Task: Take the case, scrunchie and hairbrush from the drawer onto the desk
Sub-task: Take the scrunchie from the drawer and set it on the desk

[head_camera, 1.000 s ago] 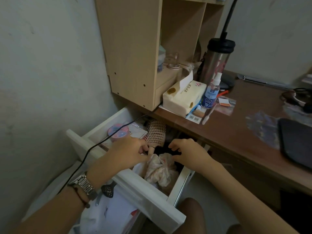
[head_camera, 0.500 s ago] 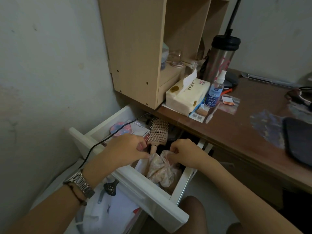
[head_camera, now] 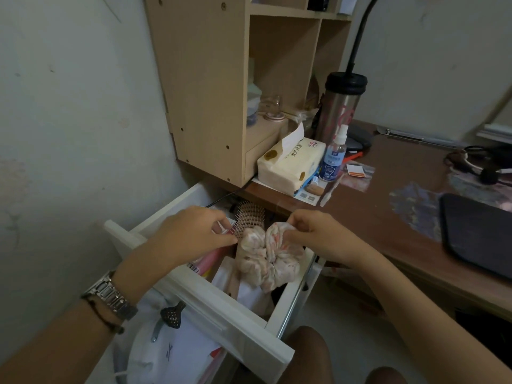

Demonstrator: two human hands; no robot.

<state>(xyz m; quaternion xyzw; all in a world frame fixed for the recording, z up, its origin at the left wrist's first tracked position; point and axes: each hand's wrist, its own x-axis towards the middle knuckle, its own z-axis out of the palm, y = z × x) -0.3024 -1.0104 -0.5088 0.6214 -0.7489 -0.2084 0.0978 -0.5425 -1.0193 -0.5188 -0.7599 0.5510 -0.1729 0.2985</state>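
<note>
A cream floral scrunchie [head_camera: 267, 256] hangs above the open white drawer [head_camera: 221, 303]. My right hand [head_camera: 313, 234] pinches its upper right edge. The fingers of my left hand [head_camera: 194, 234] are closed at its upper left edge, right beside the hairbrush. The hairbrush [head_camera: 250, 216] lies at the back of the drawer with its bristled head up, and its handle is hidden behind the scrunchie. My left hand covers the spot where a round pink case lay. The brown desk [head_camera: 374, 217] runs to the right of the drawer.
On the desk stand a wooden shelf unit [head_camera: 205, 87], a tissue pack [head_camera: 291, 164], a spray bottle [head_camera: 333, 156], a steel tumbler [head_camera: 340, 106] and a dark pad [head_camera: 479, 234]. A black cable [head_camera: 221, 199] crosses the drawer's back. A pink tube [head_camera: 212, 259] lies under my left hand.
Both hands came together on the scrunchie and lifted it from the drawer's bottom to above the drawer. The left hand moved off the brush handle.
</note>
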